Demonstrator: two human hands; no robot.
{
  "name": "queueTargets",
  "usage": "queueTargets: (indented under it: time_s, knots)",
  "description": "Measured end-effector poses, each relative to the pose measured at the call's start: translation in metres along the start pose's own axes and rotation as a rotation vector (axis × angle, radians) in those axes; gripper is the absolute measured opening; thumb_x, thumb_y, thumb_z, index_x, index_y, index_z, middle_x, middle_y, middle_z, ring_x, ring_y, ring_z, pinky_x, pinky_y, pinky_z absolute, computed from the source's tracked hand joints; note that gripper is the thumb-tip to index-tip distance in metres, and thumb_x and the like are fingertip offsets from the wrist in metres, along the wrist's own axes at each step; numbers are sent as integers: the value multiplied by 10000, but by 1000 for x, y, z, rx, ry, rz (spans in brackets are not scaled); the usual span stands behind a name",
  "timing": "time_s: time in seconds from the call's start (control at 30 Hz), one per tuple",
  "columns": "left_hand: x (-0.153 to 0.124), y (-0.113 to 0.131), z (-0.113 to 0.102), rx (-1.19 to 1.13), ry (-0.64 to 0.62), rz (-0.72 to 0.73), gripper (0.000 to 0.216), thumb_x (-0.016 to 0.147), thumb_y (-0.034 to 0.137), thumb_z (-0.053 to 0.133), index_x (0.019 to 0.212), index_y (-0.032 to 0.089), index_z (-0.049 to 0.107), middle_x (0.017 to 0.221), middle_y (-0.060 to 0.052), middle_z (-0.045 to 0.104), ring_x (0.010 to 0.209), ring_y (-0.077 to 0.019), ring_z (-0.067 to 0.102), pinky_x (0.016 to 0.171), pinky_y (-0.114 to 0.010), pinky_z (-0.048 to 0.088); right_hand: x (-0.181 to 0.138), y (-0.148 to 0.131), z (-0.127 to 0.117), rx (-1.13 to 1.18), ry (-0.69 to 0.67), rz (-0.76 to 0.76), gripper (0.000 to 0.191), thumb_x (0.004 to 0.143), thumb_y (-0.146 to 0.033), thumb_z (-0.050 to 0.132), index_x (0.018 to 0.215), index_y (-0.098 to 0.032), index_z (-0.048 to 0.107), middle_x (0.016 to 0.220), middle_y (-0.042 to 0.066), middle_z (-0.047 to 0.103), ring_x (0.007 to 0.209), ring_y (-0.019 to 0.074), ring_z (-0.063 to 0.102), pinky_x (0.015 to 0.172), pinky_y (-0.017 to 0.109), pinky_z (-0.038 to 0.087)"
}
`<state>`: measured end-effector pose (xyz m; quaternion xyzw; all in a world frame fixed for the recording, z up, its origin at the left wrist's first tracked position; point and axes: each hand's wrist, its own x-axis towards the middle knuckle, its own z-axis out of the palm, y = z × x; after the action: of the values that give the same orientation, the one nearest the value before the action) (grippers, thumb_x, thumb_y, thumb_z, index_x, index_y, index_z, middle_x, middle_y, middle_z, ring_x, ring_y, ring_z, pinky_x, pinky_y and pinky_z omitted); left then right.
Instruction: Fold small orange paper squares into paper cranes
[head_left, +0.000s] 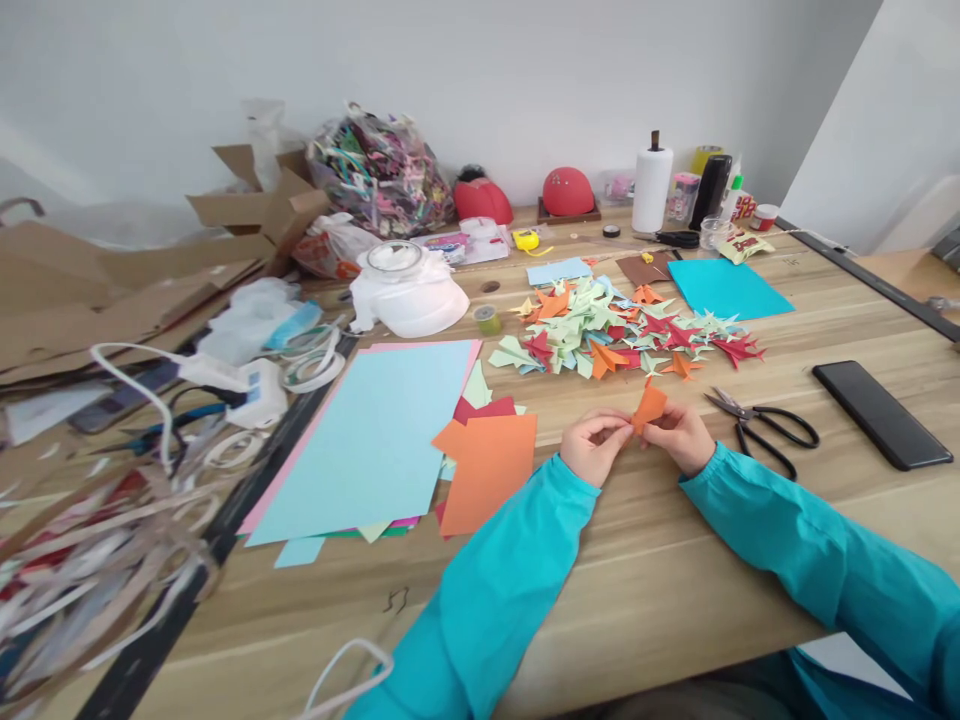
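Between my two hands is a small folded piece of orange paper (649, 404), held just above the wooden table. My left hand (596, 443) pinches its lower left edge with thumb and fingertips. On the other side my right hand (681, 436) grips its lower right part. Beyond the hands lies a heap of folded paper figures (592, 318) in pale green, orange, red and blue. A larger orange sheet (495, 470) rests left of my left hand. Black-handled scissors (757, 420) lie open to the right of my right hand.
Light blue and pink sheets (367, 430) are stacked at left. A black phone (881, 414) lies at right. Behind the heap are a teal sheet (727, 288), a yellow tape measure (526, 240) and a white roll (652, 190). Cables and a power strip (259, 395) clutter the far left.
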<state>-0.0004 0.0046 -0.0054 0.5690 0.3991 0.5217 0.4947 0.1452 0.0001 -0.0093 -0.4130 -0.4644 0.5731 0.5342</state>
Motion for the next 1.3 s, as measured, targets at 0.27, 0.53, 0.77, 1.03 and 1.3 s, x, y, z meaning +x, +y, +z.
queueTargets:
  time_s: [0.27,0.53,0.77,1.03,1.3]
  knots:
    - [1,-2,1,-151,-13,-209,231,483,249,799,590,141,625,607,-23,639,518,-99,546,515,-230,464,1,-5,-4,8,-91,36,218,490,-194,754,651,-186,607,554,-27,617,463,109,539,443,245,472]
    - [-1,8,2,-279,-82,-268,358,512,352,797,663,137,554,517,19,591,397,-82,517,416,-215,421,-6,-8,-1,297,-324,285,223,542,-173,640,736,-164,530,541,-63,584,251,2,293,256,153,275]
    - [3,-2,2,-342,2,-329,386,511,431,774,662,144,565,466,30,562,374,-81,490,384,-206,362,-8,-15,-6,375,-590,539,344,546,-144,564,886,-149,517,586,-66,556,251,-13,238,233,134,242]
    - [9,-2,-4,-553,28,-340,251,569,349,703,700,150,622,596,-4,623,525,-104,566,518,-229,437,-7,-12,-13,484,-672,658,300,557,-141,485,857,-140,491,570,-58,515,249,-26,135,235,124,214]
    - [5,4,-7,-507,-257,-350,169,496,203,719,651,143,691,622,-26,650,572,-120,561,594,-247,426,-12,-7,-5,502,-831,884,252,586,-125,482,837,-133,476,535,-50,509,245,-26,119,228,105,222]
